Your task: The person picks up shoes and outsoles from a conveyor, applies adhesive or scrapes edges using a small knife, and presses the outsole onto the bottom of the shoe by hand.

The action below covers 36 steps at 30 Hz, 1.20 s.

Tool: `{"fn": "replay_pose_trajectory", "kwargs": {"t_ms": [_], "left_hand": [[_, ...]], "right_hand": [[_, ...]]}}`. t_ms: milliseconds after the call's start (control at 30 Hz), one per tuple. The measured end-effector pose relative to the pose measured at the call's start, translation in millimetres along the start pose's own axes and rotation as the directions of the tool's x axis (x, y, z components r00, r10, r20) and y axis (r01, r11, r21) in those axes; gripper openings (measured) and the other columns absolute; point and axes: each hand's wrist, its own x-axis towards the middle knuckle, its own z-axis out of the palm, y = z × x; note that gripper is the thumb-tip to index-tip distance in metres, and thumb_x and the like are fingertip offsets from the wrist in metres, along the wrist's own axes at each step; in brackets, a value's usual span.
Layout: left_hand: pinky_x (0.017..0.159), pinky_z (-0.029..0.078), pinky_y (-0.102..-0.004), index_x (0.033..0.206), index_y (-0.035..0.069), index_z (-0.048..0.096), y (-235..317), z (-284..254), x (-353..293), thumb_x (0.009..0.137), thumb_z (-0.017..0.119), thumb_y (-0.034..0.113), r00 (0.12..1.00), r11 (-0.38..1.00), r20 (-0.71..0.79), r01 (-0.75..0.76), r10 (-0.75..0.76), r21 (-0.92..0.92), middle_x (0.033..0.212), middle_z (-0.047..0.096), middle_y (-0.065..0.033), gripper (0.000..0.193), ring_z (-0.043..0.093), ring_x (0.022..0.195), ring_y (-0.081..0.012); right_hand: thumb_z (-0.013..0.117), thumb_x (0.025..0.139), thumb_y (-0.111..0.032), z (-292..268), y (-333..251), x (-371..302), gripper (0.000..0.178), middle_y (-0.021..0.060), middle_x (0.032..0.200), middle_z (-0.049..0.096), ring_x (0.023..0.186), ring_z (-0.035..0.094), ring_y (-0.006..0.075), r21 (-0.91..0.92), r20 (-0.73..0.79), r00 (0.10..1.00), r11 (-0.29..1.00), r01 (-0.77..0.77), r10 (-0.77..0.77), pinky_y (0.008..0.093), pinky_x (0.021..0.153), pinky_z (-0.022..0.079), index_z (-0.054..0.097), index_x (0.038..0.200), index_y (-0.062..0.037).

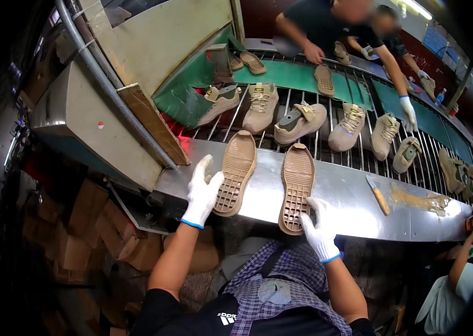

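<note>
Two tan shoe soles with gridded inner sides lie side by side on the metal ledge, their near ends reaching its front edge. At the left sole [237,171], my left hand [201,190], in a white knit glove, is open, fingers stretched upward and thumb by the sole's outer edge. My right hand [319,231], gloved the same way, meets the lower right edge of the right sole [298,182]. Its fingers are apart and do not wrap round the sole. Beyond the soles, beige shoes stand on a rack of metal rods, including a lace-up shoe [260,107].
On the metal ledge [354,210] lies a wooden-handled knife [379,196], beside brown glue stains. A machine housing [96,126] with a grey pipe borders the left. Across the rack, a co-worker's gloved hand [408,113] reaches toward the shoes. Cardboard boxes [82,224] lie low at left.
</note>
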Motion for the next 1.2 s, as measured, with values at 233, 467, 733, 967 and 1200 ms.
{"fn": "replay_pose_trajectory", "kwargs": {"t_ms": [233,467,733,967,1200], "left_hand": [[0.118,0.049,-0.0451,0.148,0.000,0.059,-30.2,21.4,-36.3,0.094,0.077,0.010,0.975,0.925,-0.121,-0.134,0.188,0.356,0.149,0.061,-0.0212,0.058,0.061,0.138,-0.0370],[0.114,0.051,-0.0466,0.140,-0.001,0.065,-32.6,35.8,-34.2,0.089,0.078,0.008,0.944,0.886,-0.178,-0.178,0.276,0.429,0.142,0.065,-0.0236,0.052,0.064,0.130,-0.0416],[0.122,0.041,-0.0581,0.141,-0.009,0.059,20.1,10.7,-61.4,0.091,0.071,0.003,0.843,0.709,-0.108,-0.366,0.527,0.603,0.152,0.054,-0.0309,0.053,0.050,0.145,-0.0501],[0.119,0.043,-0.0615,0.139,-0.009,0.062,16.6,79.5,-91.8,0.092,0.072,0.020,0.878,0.815,0.185,-0.479,0.441,0.327,0.144,0.062,-0.0293,0.057,0.054,0.139,-0.0524],[0.112,0.049,-0.0612,0.125,-0.005,0.068,-11.9,91.8,-81.6,0.096,0.066,0.031,0.801,0.702,0.109,-0.573,0.589,0.422,0.133,0.065,-0.0272,0.046,0.060,0.128,-0.0520]], "right_hand": [[0.068,0.092,-0.004,27.3,0.2,19.5,0.041,0.0218,0.125,0.066,0.118,0.065,0.0372,0.076,-0.008,1.000,0.997,-0.011,0.011,0.0456,0.103,0.055,0.069,0.133,-0.0021],[0.073,0.093,-0.011,42.1,-41.9,71.1,0.042,0.0228,0.121,0.068,0.107,0.070,0.0372,0.189,0.281,0.955,0.981,0.039,-0.092,0.0430,0.094,0.058,0.068,0.134,-0.0038],[0.069,0.104,-0.029,55.9,-39.6,86.1,0.046,0.0217,0.129,0.071,0.119,0.071,0.0358,0.414,0.367,0.930,0.898,-0.151,-0.013,0.0426,0.102,0.058,0.065,0.143,-0.0060],[0.066,0.103,-0.024,-43.2,10.6,127.4,0.050,0.0190,0.138,0.067,0.127,0.067,0.0304,0.127,0.286,0.937,0.962,-0.243,0.199,0.0433,0.110,0.055,0.061,0.149,-0.0064],[0.088,0.083,-0.036,-153.3,151.0,215.1,0.091,0.0261,0.146,0.056,0.124,0.064,0.0431,-0.730,-0.248,0.960,0.625,-0.275,0.133,0.0530,0.103,0.056,0.044,0.158,-0.0097]]}}
